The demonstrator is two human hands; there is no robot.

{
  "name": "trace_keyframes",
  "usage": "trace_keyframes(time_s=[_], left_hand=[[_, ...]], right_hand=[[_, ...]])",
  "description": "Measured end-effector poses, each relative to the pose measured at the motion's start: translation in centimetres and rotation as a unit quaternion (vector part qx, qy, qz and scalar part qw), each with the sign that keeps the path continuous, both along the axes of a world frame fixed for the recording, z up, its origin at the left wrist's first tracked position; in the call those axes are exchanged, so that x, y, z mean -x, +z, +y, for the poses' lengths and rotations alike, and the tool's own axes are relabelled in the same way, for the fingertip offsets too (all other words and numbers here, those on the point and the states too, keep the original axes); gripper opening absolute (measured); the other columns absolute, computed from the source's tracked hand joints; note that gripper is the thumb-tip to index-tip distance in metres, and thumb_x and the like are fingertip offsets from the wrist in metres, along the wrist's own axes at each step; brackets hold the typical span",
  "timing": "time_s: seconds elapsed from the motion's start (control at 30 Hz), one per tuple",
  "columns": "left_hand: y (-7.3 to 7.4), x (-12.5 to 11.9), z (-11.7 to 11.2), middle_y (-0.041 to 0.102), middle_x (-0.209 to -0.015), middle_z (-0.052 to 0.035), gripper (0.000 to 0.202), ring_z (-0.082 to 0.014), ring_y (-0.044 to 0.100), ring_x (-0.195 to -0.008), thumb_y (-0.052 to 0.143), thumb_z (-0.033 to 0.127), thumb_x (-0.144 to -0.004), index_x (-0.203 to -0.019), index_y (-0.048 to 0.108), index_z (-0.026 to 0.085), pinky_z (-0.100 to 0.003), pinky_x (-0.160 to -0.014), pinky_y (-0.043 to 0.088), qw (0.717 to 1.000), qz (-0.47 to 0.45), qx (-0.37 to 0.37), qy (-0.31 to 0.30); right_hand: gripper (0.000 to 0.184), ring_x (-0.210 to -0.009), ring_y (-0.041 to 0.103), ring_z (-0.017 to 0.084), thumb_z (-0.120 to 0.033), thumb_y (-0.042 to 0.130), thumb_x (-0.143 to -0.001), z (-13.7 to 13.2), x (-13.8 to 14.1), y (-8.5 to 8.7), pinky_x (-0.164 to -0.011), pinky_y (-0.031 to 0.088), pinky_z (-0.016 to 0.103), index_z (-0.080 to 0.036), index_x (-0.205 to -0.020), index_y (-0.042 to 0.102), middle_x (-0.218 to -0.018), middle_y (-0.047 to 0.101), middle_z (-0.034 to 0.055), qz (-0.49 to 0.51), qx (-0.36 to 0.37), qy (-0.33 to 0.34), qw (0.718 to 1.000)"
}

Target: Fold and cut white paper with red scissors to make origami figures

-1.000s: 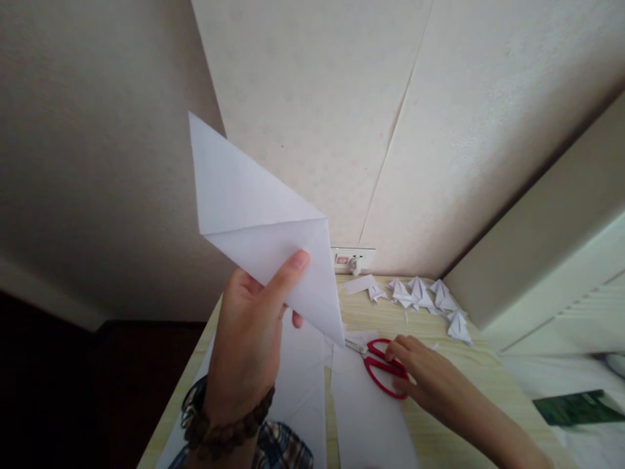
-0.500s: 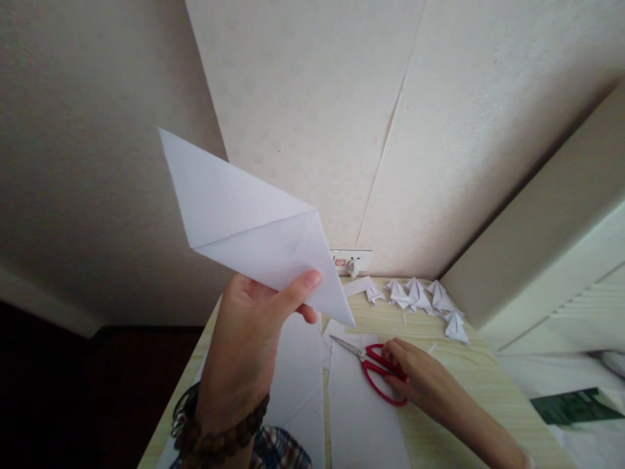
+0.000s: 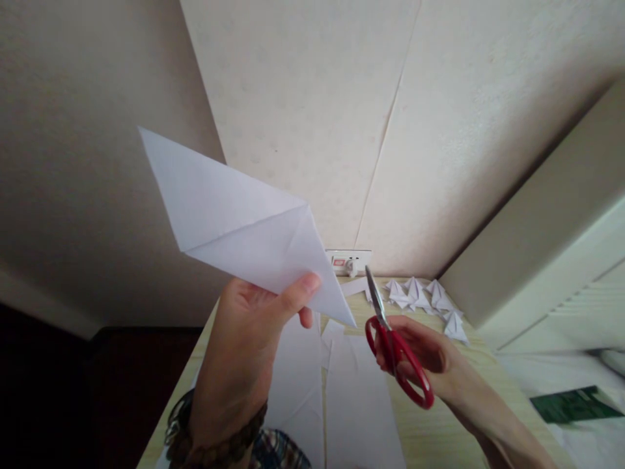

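Observation:
A folded sheet of white paper (image 3: 234, 202), creased across its middle, is pinched between the thumb and fingers of my left hand (image 3: 258, 312). It is held up in front of the wall, one pointed corner towards the lower right. My right hand (image 3: 420, 352) grips red-handled scissors (image 3: 390, 345) by the handles, raised above the table. Their blades look closed and point up, just right of the paper's lower corner and apart from it. Beneath my hands, white paper sheets (image 3: 361, 404) lie on the table.
Several small folded paper shapes (image 3: 415, 293) lie at the back right of the light wooden table (image 3: 488, 391). A wall socket (image 3: 349, 260) with a plug sits behind the table. A pale cabinet (image 3: 551, 215) stands to the right, with a green item (image 3: 576, 404) below it.
My right hand has lifted the scissors off the table, and the blades have swung from pointing left to pointing up. The folded paper has shifted and tilted slightly to the left.

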State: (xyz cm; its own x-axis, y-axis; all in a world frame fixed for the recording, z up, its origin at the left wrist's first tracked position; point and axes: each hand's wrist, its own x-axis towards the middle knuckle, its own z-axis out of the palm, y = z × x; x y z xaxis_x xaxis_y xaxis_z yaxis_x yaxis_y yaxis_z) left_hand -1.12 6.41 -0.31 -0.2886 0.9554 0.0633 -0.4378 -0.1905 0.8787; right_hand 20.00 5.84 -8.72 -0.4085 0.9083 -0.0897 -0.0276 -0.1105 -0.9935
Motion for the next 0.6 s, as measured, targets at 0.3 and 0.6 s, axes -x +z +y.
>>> trace_keyframes(time_s=[0.3,0.6], left_hand=[[0.2,0.1,-0.1,0.063,-0.058,0.0050,0.013,-0.0079,0.051,-0.051,0.076,0.012,-0.056,-0.061,0.066,0.019,-0.015,-0.040,0.041,1.000,0.013,0.016,0.015],[-0.4,0.1,-0.3,0.075,-0.083,-0.0035,0.021,-0.0240,0.070,-0.086,0.079,0.019,-0.059,-0.077,0.069,0.018,-0.032,-0.078,0.057,1.000,-0.004,0.025,-0.007]], right_hand=[[0.044,-0.049,0.035,0.008,-0.059,0.071,-0.068,0.6,3.2,2.3,-0.042,0.026,0.021,-0.020,-0.069,0.051,-0.061,0.045,-0.0047,0.013,-0.136,-0.107,0.985],[0.048,-0.069,0.044,0.016,-0.072,0.044,-0.080,-0.4,4.7,3.2,-0.062,0.041,0.027,-0.026,-0.089,0.053,-0.080,0.047,0.0002,-0.024,-0.240,-0.097,0.965]])
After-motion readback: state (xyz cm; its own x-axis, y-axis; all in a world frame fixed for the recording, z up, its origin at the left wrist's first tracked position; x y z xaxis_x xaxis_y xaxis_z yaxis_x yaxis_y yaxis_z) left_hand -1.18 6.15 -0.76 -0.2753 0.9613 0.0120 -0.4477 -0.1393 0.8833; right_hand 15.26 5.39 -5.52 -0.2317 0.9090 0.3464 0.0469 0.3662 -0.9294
